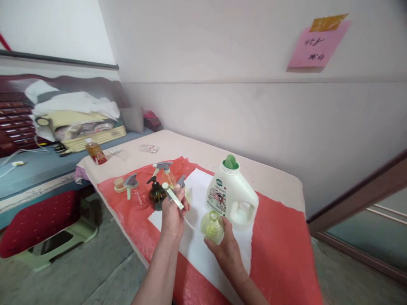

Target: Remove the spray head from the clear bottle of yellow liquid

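My left hand [173,216] is closed around a trigger spray head [174,197], pale green and white with a grey part. Its thin dip tube [190,223] slants down toward the right. My right hand [227,250] grips a round, ribbed, yellow-green translucent bottle [212,228] from the right, with its open neck facing up. The tube lies outside the bottle, left of it. Right behind the bottle stands a large white jug [230,192] with a green piece [230,162] in its mouth. A dark pump bottle [157,195] is just left of my left hand.
Two clear spray bottles [137,194] and a round tan object [119,184] stand on the red cloth [280,250], partly covered by a white cloth [199,250]. An amber bottle [96,152] is at the table's left edge. A red-topped stool [47,216] stands beside it.
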Available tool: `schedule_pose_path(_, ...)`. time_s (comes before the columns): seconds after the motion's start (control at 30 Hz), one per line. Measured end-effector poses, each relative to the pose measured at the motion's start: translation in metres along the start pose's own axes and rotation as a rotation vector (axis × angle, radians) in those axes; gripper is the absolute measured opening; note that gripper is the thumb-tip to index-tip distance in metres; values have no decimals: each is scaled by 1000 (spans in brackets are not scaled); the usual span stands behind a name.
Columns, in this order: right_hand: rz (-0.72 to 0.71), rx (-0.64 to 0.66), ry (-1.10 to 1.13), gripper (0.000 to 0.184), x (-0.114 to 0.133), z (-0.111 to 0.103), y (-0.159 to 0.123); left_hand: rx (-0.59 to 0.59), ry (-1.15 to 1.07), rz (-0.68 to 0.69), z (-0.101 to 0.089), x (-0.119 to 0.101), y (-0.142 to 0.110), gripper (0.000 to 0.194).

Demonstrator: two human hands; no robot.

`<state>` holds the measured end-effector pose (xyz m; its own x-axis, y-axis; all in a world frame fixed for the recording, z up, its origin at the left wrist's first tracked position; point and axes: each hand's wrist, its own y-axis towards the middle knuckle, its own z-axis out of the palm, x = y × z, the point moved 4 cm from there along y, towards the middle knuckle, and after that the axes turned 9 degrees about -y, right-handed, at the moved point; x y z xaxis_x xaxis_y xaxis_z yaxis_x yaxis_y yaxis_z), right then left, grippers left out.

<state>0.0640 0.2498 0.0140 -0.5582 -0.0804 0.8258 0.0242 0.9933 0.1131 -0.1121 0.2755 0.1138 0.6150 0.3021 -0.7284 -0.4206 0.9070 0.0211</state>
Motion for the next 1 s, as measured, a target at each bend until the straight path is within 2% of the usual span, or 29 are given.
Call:
schedule_pose_path(0.1, -29, 26, 18, 71, -9, 9, 5, -27, -20, -12, -1, -1, 2, 26)
schedule_pose_path(0.17, 1, 38, 33, 75, -12, 5, 1, -29, -28, -27, -2, 0, 3, 26)
schedule_pose_path(0.23, 57, -20, 55, 74, -12, -7, -6, -36, -37, -39, -4, 1, 5, 26)
schedule_pose_path(0.3, 130, -132, 84, 68, -9, -22, -9, -47, -42, -45, -6, 2, 7, 26)
schedule_pose_path(0.37, 182, -215, 92, 66, -1, -34, -4, -59, -40, -53, -7, 3, 9, 26)
schedule_pose_path(0.53, 87, -252, 174, 71, 30, -44, 50, -76, -43, -74, -4, 4, 10, 31)
schedule_pose_path(0.67, 83, -177, 238, 72, 34, -55, 90, -80, -29, -66, -6, 4, 11, 28)
schedule_pose_path(0.73, 46, -200, 204, 84, 33, -68, 96, -77, -19, -55, -8, 4, 12, 26)
schedule_pose_path(0.83, 12, -253, 95, 113, 31, -93, 91, -75, -17, -56, -9, 5, 14, 26)
schedule_pose_path(0.9, 24, -225, 14, 118, 31, -109, 83, -74, -17, -70, -7, 8, 13, 26)
schedule_pose_path(1.0, 20, -203, -123, 118, 36, -136, 69, -60, -5, -81, -3, 12, 12, 25)
